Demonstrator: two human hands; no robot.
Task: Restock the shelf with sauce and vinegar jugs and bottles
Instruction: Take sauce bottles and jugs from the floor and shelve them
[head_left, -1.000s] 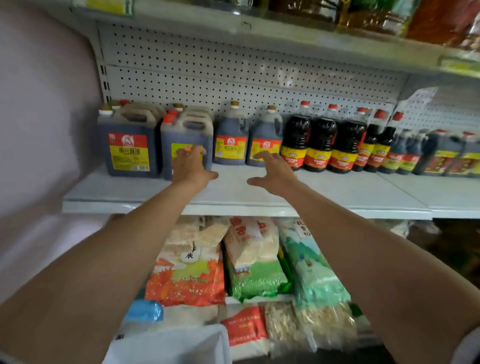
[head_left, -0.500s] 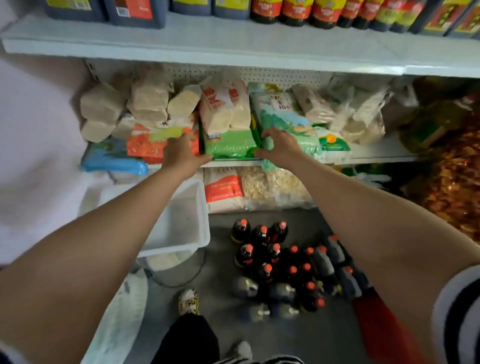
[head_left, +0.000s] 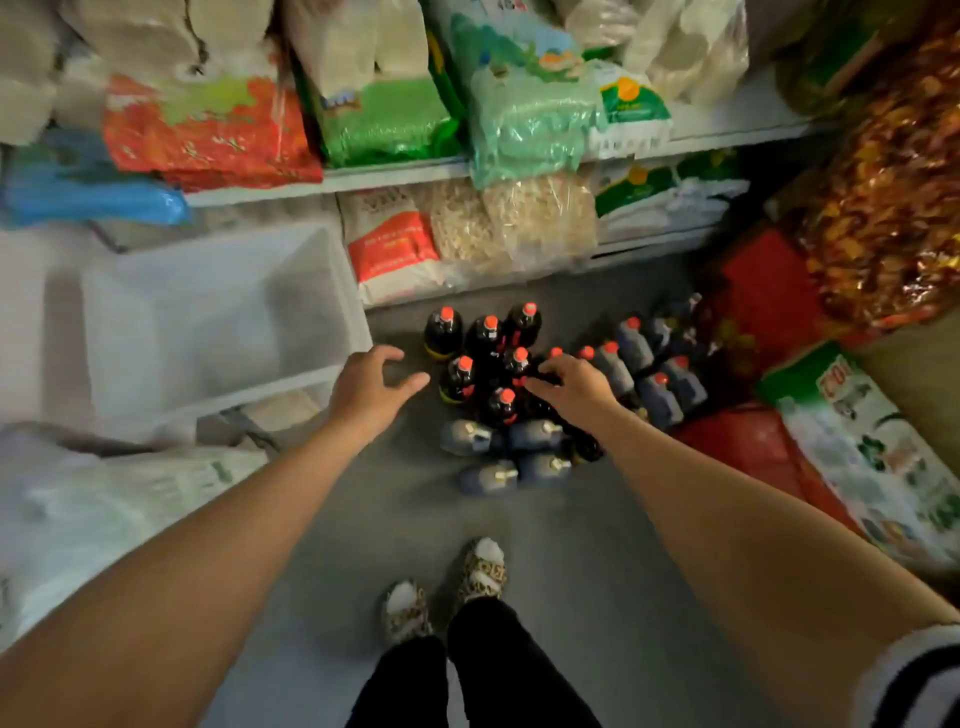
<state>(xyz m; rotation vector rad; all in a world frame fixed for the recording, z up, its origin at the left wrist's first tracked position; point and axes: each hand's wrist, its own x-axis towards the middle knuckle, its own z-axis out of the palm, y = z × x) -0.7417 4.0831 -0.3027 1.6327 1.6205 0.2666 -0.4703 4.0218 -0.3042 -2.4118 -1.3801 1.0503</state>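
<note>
Head view looks down at the floor (head_left: 395, 519), where your bottles (head_left: 485, 358) stand in a tight cluster with red caps up, in front of the lowest shelf (head_left: 649, 249). Just nearer to you, four jugs (head_left: 511, 452) with pale caps sit on the floor, and more red-capped jugs line up to the right of the bottles. Your left hand (head_left: 371, 384) hovers just left of the cluster, fingers spread and loosely bent, holding nothing. Your right hand (head_left: 571, 384) is over the cluster's right side with fingers curled down at the bottle tops; whether it grips one cannot be told. A white bin (head_left: 208, 322) sits to the left, and rice bags (head_left: 384, 104) fill the shelves above. Your feet (head_left: 447, 587) stand behind the jugs.
</note>
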